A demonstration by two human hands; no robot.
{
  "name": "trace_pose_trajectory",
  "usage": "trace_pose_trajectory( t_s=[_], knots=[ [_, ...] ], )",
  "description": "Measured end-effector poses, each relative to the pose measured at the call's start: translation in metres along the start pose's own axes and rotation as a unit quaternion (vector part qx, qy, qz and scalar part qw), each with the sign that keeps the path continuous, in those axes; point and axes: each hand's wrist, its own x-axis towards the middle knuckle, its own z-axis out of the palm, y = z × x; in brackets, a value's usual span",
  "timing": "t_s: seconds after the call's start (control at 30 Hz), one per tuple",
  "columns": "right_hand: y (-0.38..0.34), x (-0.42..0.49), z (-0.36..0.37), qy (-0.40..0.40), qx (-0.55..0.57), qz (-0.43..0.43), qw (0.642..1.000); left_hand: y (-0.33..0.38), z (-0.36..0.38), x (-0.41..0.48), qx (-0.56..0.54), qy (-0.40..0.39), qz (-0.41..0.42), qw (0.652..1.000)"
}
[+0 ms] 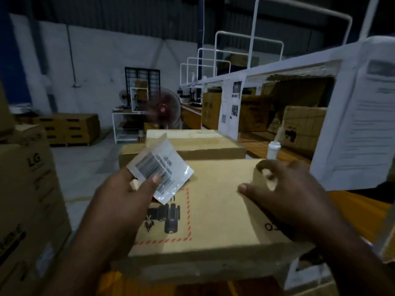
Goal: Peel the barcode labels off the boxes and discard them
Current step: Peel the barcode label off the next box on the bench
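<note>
A person's left hand point(126, 195) pinches a white rectangular barcode label point(159, 170) between thumb and fingers point(157, 180), lifted clear above the near-left part of a brown cardboard box point(213, 210). The label appears fully peeled, though its lower corner is too close to the box to be certain. The right hand point(286, 195) lies on the box's right side, fingers spread and curled over its far edge, steadying it and clasping nothing else. Peeling seems finished here; discarding comes next. No bin is visible. A second cardboard box point(192, 144) sits farther away.
</note>
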Motion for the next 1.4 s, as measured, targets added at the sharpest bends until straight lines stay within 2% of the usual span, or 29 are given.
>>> trace_pose_trajectory(
  t_s=[0.17,0.3,0.37,0.47,0.53,0.57,0.67,0.73,0.77,0.83,0.9,1.0,1.07,1.13,1.2,1.3,1.4],
  knots=[
    [0.0,-0.02,-0.088,0.098,0.059,-0.087,0.99,0.083,-0.008,-0.038,-0.006,0.059,0.097,0.994],
    [0.004,-0.018,-0.132,0.189,0.127,-0.143,0.963,0.128,-0.014,-0.054,-0.001,0.11,0.196,0.974],
    [0.0,-0.003,-0.143,0.233,0.159,-0.171,0.944,0.144,-0.012,-0.048,-0.002,0.152,0.255,0.955],
    [-0.01,0.03,-0.147,0.294,0.203,-0.212,0.91,0.154,0.0,-0.024,-0.013,0.239,0.346,0.907],
    [-0.014,0.051,-0.141,0.33,0.216,-0.239,0.887,0.146,0.005,0.001,-0.024,0.257,0.394,0.882],
    [-0.017,0.061,-0.137,0.34,0.222,-0.251,0.879,0.135,0.005,0.018,-0.024,0.248,0.398,0.883],
    [-0.021,0.093,-0.107,0.328,0.239,-0.276,0.871,0.098,0.003,0.066,0.018,0.196,0.306,0.931],
    [-0.019,0.113,-0.071,0.253,0.251,-0.217,0.909,0.072,0.005,0.087,0.091,0.129,0.239,0.958],
    [-0.016,0.12,-0.05,0.213,0.232,-0.177,0.933,0.061,0.009,0.093,0.107,0.088,0.209,0.968],
    [-0.008,0.132,-0.013,0.177,0.162,-0.155,0.958,0.043,0.018,0.101,0.118,0.045,0.162,0.979],
    [-0.003,0.133,0.007,0.187,0.125,-0.16,0.961,0.035,0.027,0.107,0.129,0.05,0.154,0.978],
    [-0.006,0.12,0.023,0.261,0.028,-0.171,0.95,0.033,0.034,0.114,0.119,0.07,0.141,0.98],
    [-0.016,0.109,0.034,0.268,-0.006,-0.231,0.935,0.033,0.034,0.115,0.12,0.083,0.136,0.98],
    [-0.028,0.101,0.047,0.243,-0.007,-0.312,0.919,0.033,0.034,0.11,0.113,0.086,0.157,0.977],
    [-0.04,0.101,0.059,0.233,-0.025,-0.358,0.904,0.032,0.033,0.103,0.109,0.09,0.181,0.973],
    [-0.061,0.11,0.068,0.173,-0.11,-0.337,0.919,0.022,0.024,0.086,0.115,0.116,0.162,0.973],
    [-0.076,0.117,0.081,0.084,-0.093,-0.278,0.952,0.005,0.007,0.063,0.08,0.11,0.106,0.985]
  ],
)
